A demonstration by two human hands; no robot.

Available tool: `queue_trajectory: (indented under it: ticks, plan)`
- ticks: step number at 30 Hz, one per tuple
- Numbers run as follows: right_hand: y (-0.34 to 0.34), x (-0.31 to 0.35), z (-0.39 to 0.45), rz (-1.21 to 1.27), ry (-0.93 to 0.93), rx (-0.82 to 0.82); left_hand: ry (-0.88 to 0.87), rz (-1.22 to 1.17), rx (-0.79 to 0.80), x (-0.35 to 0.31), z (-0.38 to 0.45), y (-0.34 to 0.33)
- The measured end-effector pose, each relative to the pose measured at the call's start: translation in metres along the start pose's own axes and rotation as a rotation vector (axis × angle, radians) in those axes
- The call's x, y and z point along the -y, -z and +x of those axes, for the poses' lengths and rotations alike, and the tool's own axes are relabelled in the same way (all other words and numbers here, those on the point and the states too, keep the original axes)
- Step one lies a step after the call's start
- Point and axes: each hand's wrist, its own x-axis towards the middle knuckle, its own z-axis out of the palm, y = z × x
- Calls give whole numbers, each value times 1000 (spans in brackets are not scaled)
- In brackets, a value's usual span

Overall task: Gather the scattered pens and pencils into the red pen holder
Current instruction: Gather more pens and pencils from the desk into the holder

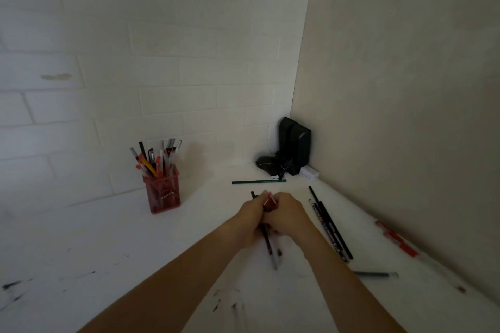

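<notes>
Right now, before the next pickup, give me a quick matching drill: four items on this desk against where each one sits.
Things:
1. red pen holder
2. green pencil
3. red pens
4. black case

Places:
A. standing in the corner of the two walls
B. lying along the right wall
C. standing by the brick wall, left of the hands
D. lying flat just beyond the hands

Pairs: 1-C, 2-D, 3-B, 4-A

Both hands — left hand [250,215], right hand [288,213] — close together around a bundle of pens [267,238] above the white table [108,246]; the red pen holder [162,192] stands well left — already stocked.
</notes>
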Motion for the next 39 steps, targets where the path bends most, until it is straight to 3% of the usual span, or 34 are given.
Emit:
queue_trajectory:
  ticks: [6,11,14,16,19,21,24,26,30,33,39]
  plan:
    - [-13,3,1,128,-112,27,64,-140,-106,3,0,0]
    - [-23,7,-3,-18,-122,-187,133,-198,-59,4,-13,-4]
    - [-22,12,-10,-82,-136,-342,140,-260,65,4,-17,-6]
    - [-20,13,-11,-114,-97,-320,105,-232,72,4,-14,-7]
    - [-13,0,-6,-21,9,-195,51,-193,-41,5,3,-4]
    - [0,-16,-4,48,11,-222,55,-177,-109,4,6,3]
    - [21,-48,0,-179,-123,-441,54,-174,-160,2,8,13]
    - [29,-65,-1,-330,-248,-501,29,-145,-184,0,10,22]
    - [27,-79,-3,-448,-320,-483,-136,-64,-169,-13,6,44]
    - [20,-81,1,-479,-321,-471,-289,-71,-268,-41,-3,61]
    - [13,-75,8,-622,-445,-498,-754,-47,-381,-124,-28,119]
